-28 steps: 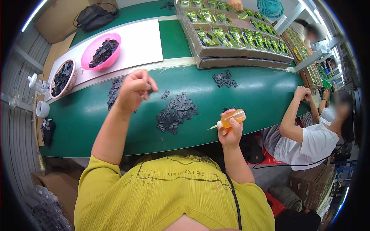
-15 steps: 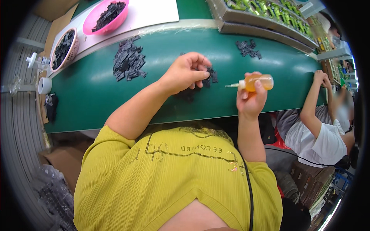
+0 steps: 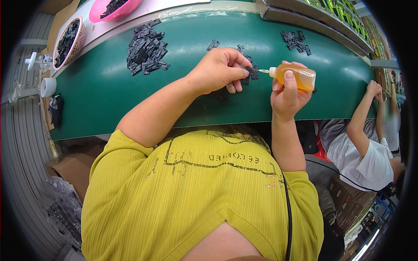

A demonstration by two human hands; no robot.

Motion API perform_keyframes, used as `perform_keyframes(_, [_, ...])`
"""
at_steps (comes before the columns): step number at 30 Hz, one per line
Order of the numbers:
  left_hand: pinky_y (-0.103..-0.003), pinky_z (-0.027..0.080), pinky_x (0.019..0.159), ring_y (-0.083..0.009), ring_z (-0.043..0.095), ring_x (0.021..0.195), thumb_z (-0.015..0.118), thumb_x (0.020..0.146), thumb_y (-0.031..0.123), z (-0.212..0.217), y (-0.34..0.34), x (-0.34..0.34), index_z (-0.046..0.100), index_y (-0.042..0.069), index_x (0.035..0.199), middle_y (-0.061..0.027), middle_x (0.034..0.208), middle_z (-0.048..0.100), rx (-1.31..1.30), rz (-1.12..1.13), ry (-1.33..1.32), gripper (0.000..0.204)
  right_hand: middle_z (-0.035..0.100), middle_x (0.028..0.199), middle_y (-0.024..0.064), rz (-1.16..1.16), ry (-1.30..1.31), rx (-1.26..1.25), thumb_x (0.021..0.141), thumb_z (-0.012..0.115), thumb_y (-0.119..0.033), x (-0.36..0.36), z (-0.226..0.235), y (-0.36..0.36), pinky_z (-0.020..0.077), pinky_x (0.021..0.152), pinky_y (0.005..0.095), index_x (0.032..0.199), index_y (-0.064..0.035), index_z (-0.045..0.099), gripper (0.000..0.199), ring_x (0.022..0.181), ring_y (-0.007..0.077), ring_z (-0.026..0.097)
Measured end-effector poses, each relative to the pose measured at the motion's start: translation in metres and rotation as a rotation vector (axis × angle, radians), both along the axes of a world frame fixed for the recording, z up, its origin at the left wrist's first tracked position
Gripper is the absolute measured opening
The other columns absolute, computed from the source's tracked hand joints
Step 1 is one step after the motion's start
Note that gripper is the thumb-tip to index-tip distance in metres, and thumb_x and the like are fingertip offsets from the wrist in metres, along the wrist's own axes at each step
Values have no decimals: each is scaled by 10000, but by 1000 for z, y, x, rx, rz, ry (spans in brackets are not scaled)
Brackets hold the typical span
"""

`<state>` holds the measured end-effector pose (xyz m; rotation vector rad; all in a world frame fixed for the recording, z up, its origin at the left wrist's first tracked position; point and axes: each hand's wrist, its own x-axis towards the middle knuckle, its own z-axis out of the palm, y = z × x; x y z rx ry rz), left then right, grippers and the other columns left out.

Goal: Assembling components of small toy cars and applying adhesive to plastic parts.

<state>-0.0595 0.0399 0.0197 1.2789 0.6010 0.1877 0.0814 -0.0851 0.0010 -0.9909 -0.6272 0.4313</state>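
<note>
Over the green work table (image 3: 187,115), my left hand (image 3: 217,71) pinches a small black plastic piece (image 3: 246,69) between thumb and forefinger. Wrapped in my right hand (image 3: 288,101) is a squeeze bottle (image 3: 301,77) of amber liquid, tilted sideways. Its thin needle tip (image 3: 262,70) points left and reaches close to the pinched piece; whether they touch I cannot tell. More loose black pieces (image 3: 252,76) lie just beneath and beside my left fingertips. A larger heap of black pieces (image 3: 146,51) sits to the left, and a smaller group (image 3: 295,41) at the far right.
A pink bowl (image 3: 126,13) and a pink basket (image 3: 80,42), both with black pieces, stand at the far left. A white roll (image 3: 48,87) is at the left edge. Cartons (image 3: 305,19) with green items line the far right. A co-worker in white (image 3: 363,161) sits at right.
The bottle in my right hand has moved up, bringing its needle tip to my left fingertips. My left hand has shifted slightly right, and the whole view has tilted a little.
</note>
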Motion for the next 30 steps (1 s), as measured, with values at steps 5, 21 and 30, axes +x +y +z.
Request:
perform_keyframes(5, [-218,484,464,-111,613,561,639,840,75,0,0,0,586,-34,1014,-48,732,612,4,1,-5,212,626,884,172,-5,-17,-32,794,607,-33,0,0,0,420,440,218,1034,32,517,265,499,124,518])
perform_keyframes(21, [-221,482,465,-110,609,557,641,831,74,-2,0,0,589,-34,1007,-53,744,616,18,-1,4,213,637,875,151,-24,-73,-47,791,623,-38,1,-5,3,414,435,206,1013,18,536,245,502,110,519])
perform_keyframes(30, [-219,487,464,-114,615,556,634,843,72,-1,0,1,593,-34,1002,-63,760,625,-4,30,25,196,629,872,161,-8,46,61,788,600,-28,2,0,0,408,438,202,1018,21,532,245,509,104,505])
